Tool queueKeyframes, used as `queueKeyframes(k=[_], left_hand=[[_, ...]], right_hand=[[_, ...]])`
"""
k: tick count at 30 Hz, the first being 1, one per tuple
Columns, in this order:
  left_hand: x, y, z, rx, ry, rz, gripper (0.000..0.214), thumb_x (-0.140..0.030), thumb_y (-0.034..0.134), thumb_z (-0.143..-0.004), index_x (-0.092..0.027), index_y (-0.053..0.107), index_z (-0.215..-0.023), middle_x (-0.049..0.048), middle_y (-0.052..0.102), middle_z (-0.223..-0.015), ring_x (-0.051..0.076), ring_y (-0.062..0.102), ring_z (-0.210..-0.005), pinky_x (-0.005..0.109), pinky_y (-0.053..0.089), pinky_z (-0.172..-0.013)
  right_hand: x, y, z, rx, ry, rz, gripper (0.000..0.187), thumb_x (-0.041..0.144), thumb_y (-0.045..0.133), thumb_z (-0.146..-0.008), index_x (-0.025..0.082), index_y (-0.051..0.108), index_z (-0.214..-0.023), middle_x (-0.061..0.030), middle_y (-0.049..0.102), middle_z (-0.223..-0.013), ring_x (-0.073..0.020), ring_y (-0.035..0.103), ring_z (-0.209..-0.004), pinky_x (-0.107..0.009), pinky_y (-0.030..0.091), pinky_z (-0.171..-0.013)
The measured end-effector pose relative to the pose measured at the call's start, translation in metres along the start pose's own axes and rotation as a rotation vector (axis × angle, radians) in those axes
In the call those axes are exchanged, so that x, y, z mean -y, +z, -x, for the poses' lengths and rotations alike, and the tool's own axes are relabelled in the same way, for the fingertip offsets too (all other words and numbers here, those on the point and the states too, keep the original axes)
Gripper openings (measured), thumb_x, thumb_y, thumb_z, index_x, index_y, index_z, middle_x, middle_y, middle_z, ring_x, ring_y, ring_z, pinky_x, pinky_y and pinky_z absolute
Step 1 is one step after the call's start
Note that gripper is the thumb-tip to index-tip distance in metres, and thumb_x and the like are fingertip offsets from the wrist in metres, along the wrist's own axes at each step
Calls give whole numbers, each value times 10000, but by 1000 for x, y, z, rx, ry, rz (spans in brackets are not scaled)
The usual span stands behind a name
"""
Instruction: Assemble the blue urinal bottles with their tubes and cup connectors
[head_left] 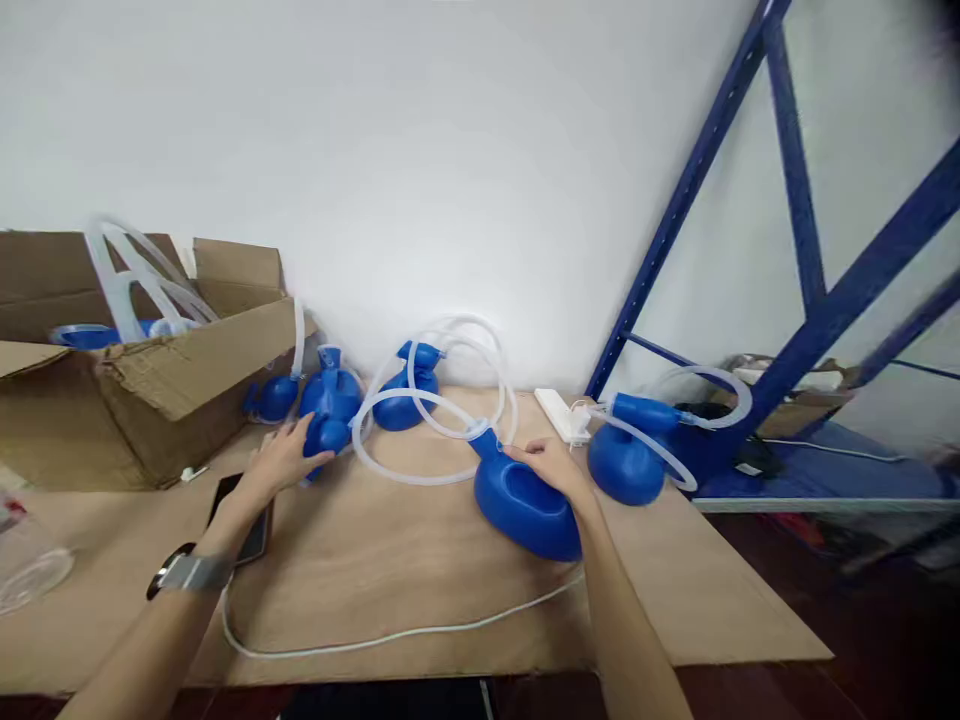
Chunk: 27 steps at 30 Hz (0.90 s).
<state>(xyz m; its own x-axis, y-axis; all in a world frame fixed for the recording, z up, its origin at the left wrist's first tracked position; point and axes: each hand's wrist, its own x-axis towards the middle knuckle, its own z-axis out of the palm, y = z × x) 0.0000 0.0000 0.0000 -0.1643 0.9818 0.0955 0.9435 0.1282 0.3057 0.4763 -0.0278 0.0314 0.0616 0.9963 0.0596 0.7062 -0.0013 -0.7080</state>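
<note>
A blue plastic urinal bottle (517, 510) lies tilted on the table in front of me, its neck pointing up and left with a white collar and a clear tube (409, 478) at the mouth. My right hand (553, 466) grips this bottle near its neck, thumb on top; some fingers are hidden behind it. On the left, my left hand (285, 462) has its fingers round a blue funnel-shaped head (327, 434) at the tube's other end. Just behind that head stands another blue bottle (339, 394). The fingers' far side is hidden.
A cardboard box (142, 400) with tubes and blue parts stands left. More blue bottles (405, 405) sit along the wall and by a power strip (559, 412). A phone (255, 530) lies under my left forearm. A white cable (397, 637) crosses the front; a blue rack (675, 220) rises right.
</note>
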Motion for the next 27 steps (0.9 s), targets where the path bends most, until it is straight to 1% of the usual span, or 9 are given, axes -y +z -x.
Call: queueKeyframes(k=[4, 8, 12, 16, 18, 19, 22, 24, 27], left_hand=[[-13, 13, 11, -37, 0, 41, 1125, -648, 683, -764, -153, 221, -1662, 273, 438, -1561, 488, 563, -1332, 573, 491, -1056], [-25, -2, 24, -240, -6, 164, 1074, -663, 710, -747, -97, 355, -1588, 238, 554, -1373, 447, 626, -1226, 556, 556, -995], [-41, -53, 39, -608, 29, 293, 999, -708, 735, -764, -163, 444, -1549, 151, 587, -1334, 417, 637, -1204, 612, 550, -1045], [-66, -118, 57, -926, 49, 418, 1202, -848, 767, -626, -136, 474, -1549, 153, 618, -1404, 433, 579, -1322, 651, 479, -1147], [-82, -140, 68, -986, 149, 433, 1145, -829, 747, -695, -199, 416, -1592, 128, 551, -1534, 400, 535, -1404, 604, 454, -1194], [-90, -147, 73, -963, 217, 420, 1077, -791, 730, -765, -261, 358, -1625, 100, 523, -1565, 366, 556, -1385, 569, 483, -1176], [-112, -141, 87, -911, 420, 310, 1076, -807, 724, -771, -261, 371, -1628, 126, 588, -1398, 329, 673, -1130, 539, 621, -961], [-125, -119, 94, -825, 514, 184, 917, -736, 683, -864, -261, 425, -1604, 120, 608, -1279, 300, 688, -1043, 480, 636, -889], [-141, -73, 103, -695, 725, 29, 616, -478, 621, -1006, -320, 451, -1577, 101, 639, -1274, 273, 703, -1068, 358, 616, -844]], right_hand=[[-1, -1, 1, -12, 1, -4, 558, 734, 703, -751, 198, 627, -615, 21, 543, -515, -152, 528, -541, -261, 301, -516], [-3, -1, 0, -24, 13, -4, 504, 698, 729, -756, 197, 688, -714, 19, 591, -548, -161, 564, -562, -256, 324, -527], [-4, -1, 0, -25, 21, -11, 466, 667, 749, -760, 203, 701, -744, 16, 620, -572, -172, 600, -590, -251, 350, -539], [-2, -2, 0, -37, 31, -26, 432, 629, 770, -767, 204, 691, -752, 9, 630, -578, -184, 627, -608, -255, 378, -553], [-1, -2, 1, -43, 37, -38, 412, 607, 776, -773, 207, 681, -759, 8, 640, -583, -189, 639, -607, -258, 395, -559], [0, -2, 1, -44, 39, -47, 402, 597, 775, -779, 208, 676, -766, 7, 647, -587, -192, 645, -604, -259, 403, -561], [5, 2, 4, -44, 38, -81, 358, 563, 748, -817, 215, 662, -826, 12, 672, -604, -194, 667, -583, -260, 431, -570], [9, 7, 7, -60, 37, -108, 313, 525, 698, -863, 223, 641, -918, 21, 687, -616, -197, 689, -582, -259, 446, -579], [14, 13, 11, -110, 41, -141, 239, 451, 591, -930, 239, 584, -1039, 40, 688, -612, -203, 715, -607, -252, 441, -587]])
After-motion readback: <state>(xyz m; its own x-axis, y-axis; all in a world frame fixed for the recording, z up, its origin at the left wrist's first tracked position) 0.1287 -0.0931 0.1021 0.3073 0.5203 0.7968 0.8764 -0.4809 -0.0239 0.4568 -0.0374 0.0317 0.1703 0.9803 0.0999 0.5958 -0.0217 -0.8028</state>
